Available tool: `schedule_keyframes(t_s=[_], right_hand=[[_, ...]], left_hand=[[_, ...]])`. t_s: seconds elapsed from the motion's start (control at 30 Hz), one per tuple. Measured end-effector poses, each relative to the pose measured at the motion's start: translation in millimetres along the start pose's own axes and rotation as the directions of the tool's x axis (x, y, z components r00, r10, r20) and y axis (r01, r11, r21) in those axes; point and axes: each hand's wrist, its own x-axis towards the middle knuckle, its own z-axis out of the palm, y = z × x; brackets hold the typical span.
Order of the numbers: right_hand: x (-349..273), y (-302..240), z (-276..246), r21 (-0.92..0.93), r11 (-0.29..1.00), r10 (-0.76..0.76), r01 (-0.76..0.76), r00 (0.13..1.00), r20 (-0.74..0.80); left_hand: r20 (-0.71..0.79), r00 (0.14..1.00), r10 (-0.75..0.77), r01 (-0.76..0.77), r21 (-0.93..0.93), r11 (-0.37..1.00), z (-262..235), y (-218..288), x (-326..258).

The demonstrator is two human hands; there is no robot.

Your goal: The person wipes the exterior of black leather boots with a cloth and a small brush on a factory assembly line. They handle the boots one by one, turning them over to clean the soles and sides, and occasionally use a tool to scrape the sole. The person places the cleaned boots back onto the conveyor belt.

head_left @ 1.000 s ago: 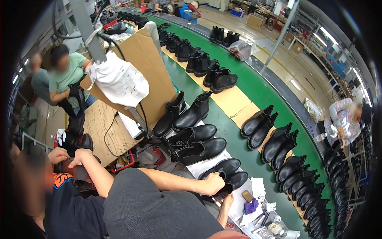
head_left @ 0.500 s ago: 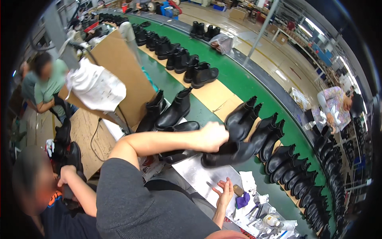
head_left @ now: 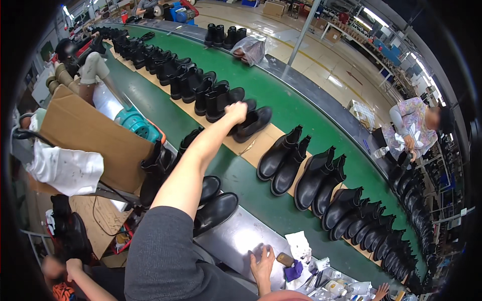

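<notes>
My left arm stretches forward over the work table to a row of black boots on the green conveyor. At its end my left hand (head_left: 236, 111) is closed on a black ankle boot, mostly hidden by the fist. Beside it stands another black boot (head_left: 255, 124), toe up and to the right. My right hand (head_left: 262, 268) has its fingers spread over the metal table (head_left: 228, 246) and holds nothing. Close to it are a brown block (head_left: 284, 259), a purple cloth (head_left: 293, 271) and a stained white cloth (head_left: 299, 246). Two boots (head_left: 217, 210) lie near my left upper arm.
Rows of paired black boots (head_left: 283, 163) stand on cardboard strips along the belt. A cardboard panel (head_left: 90, 130) with a white cloth and a teal machine (head_left: 136, 124) are at left. Bottles (head_left: 335, 287) crowd the lower right, near another person's hand (head_left: 381, 291). Co-workers sit around.
My left hand has swung away from the table to the far boot row, carrying the dark boot it held. My right hand has moved slightly left and lower. The whole view has shifted.
</notes>
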Motion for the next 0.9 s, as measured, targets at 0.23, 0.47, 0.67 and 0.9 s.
schedule_keyframes(t_s=[0.23, 0.47, 0.67, 0.9], right_hand=[[174.4, -64.6, -96.5, -0.098, 0.942, -0.334, 0.320, 0.891, -0.307], [375.0, -138.8, -90.9, -0.105, 0.993, 0.061, -0.058, 0.998, 0.028], [377.4, -100.6, -55.5, -0.165, 0.964, -0.243, 0.207, 0.940, -0.239], [217.9, -116.8, -154.3, -0.046, 0.597, -0.801, 0.801, 0.598, 0.030]], left_hand=[[-0.333, 0.899, 0.285, -0.302, 0.001, 0.953, -3.0, -4.7, -58.7], [0.220, 0.595, 0.773, -0.341, -0.802, 0.490, -89.3, 14.8, -323.8], [0.744, 0.532, 0.404, 0.704, -0.654, 0.277, 40.8, -8.9, -443.2], [0.584, 0.811, 0.027, 0.547, -0.773, 0.322, 114.6, -29.5, -425.3]])
